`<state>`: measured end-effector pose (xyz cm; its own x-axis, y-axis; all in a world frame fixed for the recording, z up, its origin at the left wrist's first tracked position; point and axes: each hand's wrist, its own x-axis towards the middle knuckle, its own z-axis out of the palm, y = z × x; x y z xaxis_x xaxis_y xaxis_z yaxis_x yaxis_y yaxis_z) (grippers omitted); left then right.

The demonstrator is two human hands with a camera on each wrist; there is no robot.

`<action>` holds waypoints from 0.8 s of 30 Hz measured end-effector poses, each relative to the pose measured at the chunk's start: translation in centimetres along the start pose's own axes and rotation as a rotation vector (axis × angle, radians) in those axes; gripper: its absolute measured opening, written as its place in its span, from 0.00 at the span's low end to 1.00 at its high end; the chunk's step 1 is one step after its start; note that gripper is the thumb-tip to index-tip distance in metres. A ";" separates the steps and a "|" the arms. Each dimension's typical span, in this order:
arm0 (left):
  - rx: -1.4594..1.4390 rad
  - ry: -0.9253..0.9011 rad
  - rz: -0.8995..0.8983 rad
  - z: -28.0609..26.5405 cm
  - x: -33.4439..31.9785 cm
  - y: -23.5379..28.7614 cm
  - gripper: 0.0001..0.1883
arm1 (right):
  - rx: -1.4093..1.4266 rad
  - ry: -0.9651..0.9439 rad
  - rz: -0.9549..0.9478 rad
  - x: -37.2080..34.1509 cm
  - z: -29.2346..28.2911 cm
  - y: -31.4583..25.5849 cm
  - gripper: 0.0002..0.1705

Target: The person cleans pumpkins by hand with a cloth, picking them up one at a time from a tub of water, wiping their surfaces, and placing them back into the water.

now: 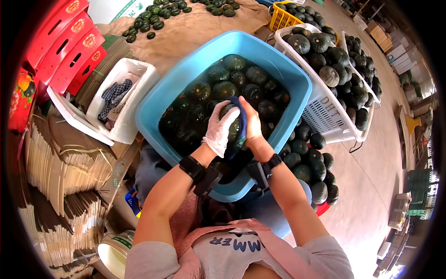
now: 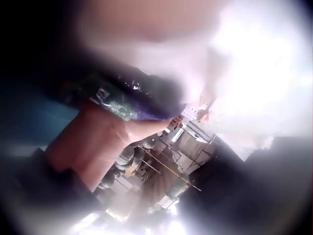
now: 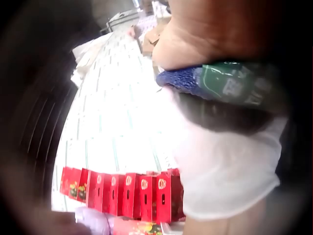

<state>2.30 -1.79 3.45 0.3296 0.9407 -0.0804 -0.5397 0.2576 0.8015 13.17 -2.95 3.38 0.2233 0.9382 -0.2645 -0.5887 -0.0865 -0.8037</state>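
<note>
In the head view my left hand [image 1: 218, 130], in a thin white glove, grips a dark green pumpkin [image 1: 233, 132] over the blue tub [image 1: 155, 100]. My bare right hand [image 1: 252, 122] holds a blue cloth [image 1: 242, 122] with a green printed patch against the pumpkin's right side. The right wrist view shows the cloth [image 3: 181, 82] between the right palm and the pumpkin [image 3: 220, 115], with the white glove [image 3: 220, 166] on the opposite side. Several wet pumpkins [image 1: 225, 90] lie in the dark water of the tub. The fingertips are partly hidden behind the pumpkin.
White crates [image 1: 325, 114] heaped with pumpkins and a yellow crate [image 1: 280, 19] stand at the right and back. More pumpkins [image 1: 304, 172] pile beside the tub. At left are a white foam box [image 1: 147, 83], red cartons [image 1: 65, 42] and stacked cardboard [image 1: 76, 176].
</note>
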 end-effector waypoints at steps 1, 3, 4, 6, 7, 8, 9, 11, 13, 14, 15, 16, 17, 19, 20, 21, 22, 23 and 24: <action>-0.015 -0.032 -0.028 0.2 -0.1 0.4 0.15 | 0.131 -0.048 0.100 0.8 -1.1 0.3 0.21; -0.203 0.004 -0.118 0.4 0.0 1.1 0.13 | 0.446 -0.218 0.261 0.3 -1.5 -0.3 0.30; -0.382 -0.024 -0.156 0.2 0.2 1.3 0.13 | 0.476 -0.196 0.244 -0.3 -1.4 -0.2 0.32; -0.426 -0.075 -0.174 0.1 0.2 2.0 0.13 | 0.467 -0.158 0.224 -1.8 -0.6 -0.7 0.37; -0.366 -0.104 -0.130 0.1 0.3 2.1 0.12 | 0.472 -0.157 0.218 -1.9 -1.1 -0.4 0.37; -0.077 -0.102 0.006 0.1 0.6 1.9 0.12 | 0.507 -0.156 0.232 -1.9 -1.6 -0.1 0.38; 0.215 -0.102 0.141 -0.1 0.9 1.9 0.13 | 0.548 -0.155 0.243 -1.9 -2.2 0.2 0.39; 0.816 -0.141 0.566 -1.2 1.7 2.8 0.17 | 0.506 -0.165 0.125 -2.3 -2.3 -0.1 0.35; 0.903 -0.025 0.549 -1.4 1.1 2.5 0.19 | 0.412 -0.089 0.052 -2.4 -1.9 -1.4 0.31; 0.814 0.026 0.374 -0.7 0.2 2.4 0.24 | 0.409 -0.091 0.048 -2.3 -1.7 -2.1 0.31; 0.723 0.076 0.200 0.0 -0.4 2.3 0.29 | 0.364 -0.059 0.009 -2.1 -1.5 -2.7 0.28; 0.650 0.072 -0.101 0.0 -0.5 3.0 0.31 | 0.320 -0.027 -0.028 -1.9 -1.5 -3.1 0.26; 0.568 0.068 -0.400 0.5 -0.9 4.4 0.34 | 0.207 0.034 -0.049 -1.4 -1.9 -3.3 0.20; 0.361 0.072 -0.626 0.0 -0.4 4.5 0.37 | -0.173 0.119 -0.311 -1.0 -2.6 -3.6 0.16; 0.148 0.073 -0.845 -0.1 -0.1 4.6 0.40 | -0.179 0.109 -0.314 -1.2 -1.8 -4.0 0.16; 0.141 0.074 -0.832 0.8 -0.5 5.2 0.40 | -0.317 0.147 -0.489 -2.0 -0.4 -4.6 0.15; 0.054 -0.013 -0.686 2.0 -1.2 5.4 0.40 | -0.453 0.185 -0.662 -2.7 0.5 -4.8 0.13; -0.033 -0.096 -0.541 2.8 -1.7 5.5 0.40 | -0.515 0.181 -0.643 -3.1 0.6 -4.6 0.12; -0.100 -0.022 -0.529 2.5 -1.4 5.0 0.35 | -0.541 0.155 -0.688 -3.4 1.0 -3.9 0.13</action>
<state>1.09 -2.35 9.03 0.5922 0.6719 -0.4449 -0.3662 0.7162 0.5942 13.91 -5.45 7.94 0.5181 0.7882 0.3322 0.1539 0.2961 -0.9427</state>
